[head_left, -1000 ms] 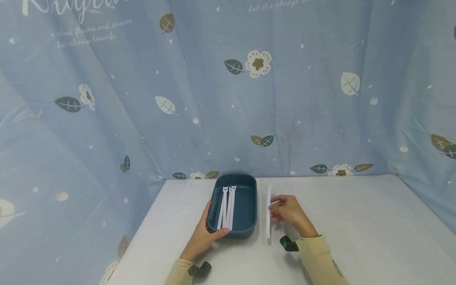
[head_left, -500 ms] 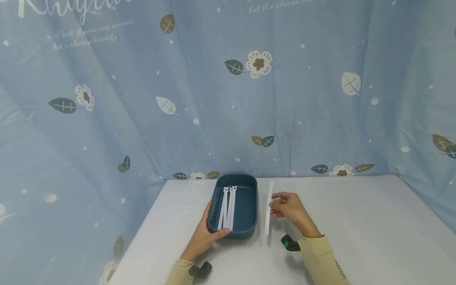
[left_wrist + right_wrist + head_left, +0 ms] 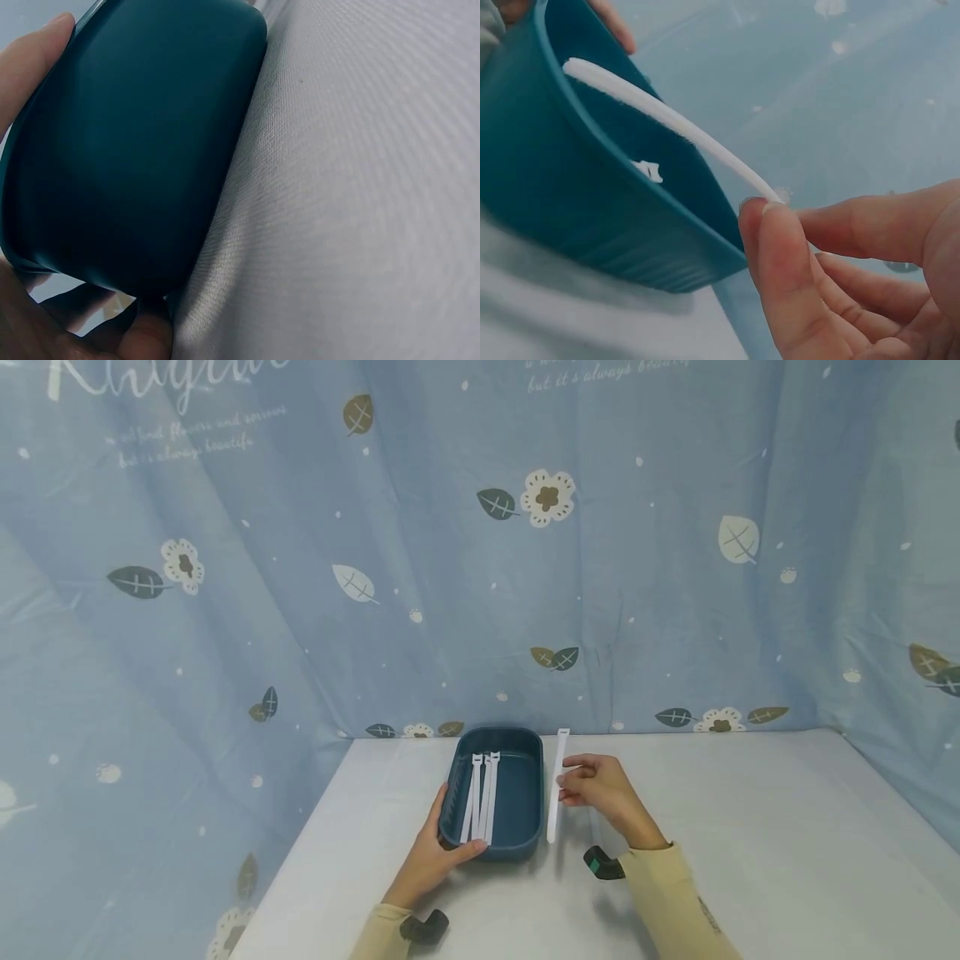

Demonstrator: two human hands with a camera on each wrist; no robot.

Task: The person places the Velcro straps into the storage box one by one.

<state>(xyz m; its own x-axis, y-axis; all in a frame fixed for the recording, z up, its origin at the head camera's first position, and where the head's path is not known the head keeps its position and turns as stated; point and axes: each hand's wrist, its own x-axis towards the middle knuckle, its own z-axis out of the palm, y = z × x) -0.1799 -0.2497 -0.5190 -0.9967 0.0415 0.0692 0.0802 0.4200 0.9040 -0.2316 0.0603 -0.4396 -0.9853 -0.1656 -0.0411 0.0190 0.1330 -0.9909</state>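
A dark blue-green plastic bin [image 3: 517,810] stands on the white table, with several white hook-and-loop cable ties [image 3: 474,797] lying lengthwise along its left side. My left hand [image 3: 431,856] grips the bin's near left corner, thumb over the front rim and fingers along the left wall. In the left wrist view, the fingers reach round the bin's outer wall [image 3: 142,142]. Just right of the bin, my right hand [image 3: 603,793] pinches another white cable tie [image 3: 557,802] near its middle, slotted head pointing away. The right wrist view has this strap [image 3: 667,116] bowed slightly between thumb and fingertips, overlapping the bin's rim.
White cloth covers the table [image 3: 750,827]. A blue curtain [image 3: 645,568] printed with leaves and flowers hangs at the back and sides. Black wrist-camera mounts [image 3: 425,928] stick out from both sleeves.
My right hand has moved slightly left and away from me, bringing the pinched cable tie closer to the bin and tilting it. The left hand and bin stay put.
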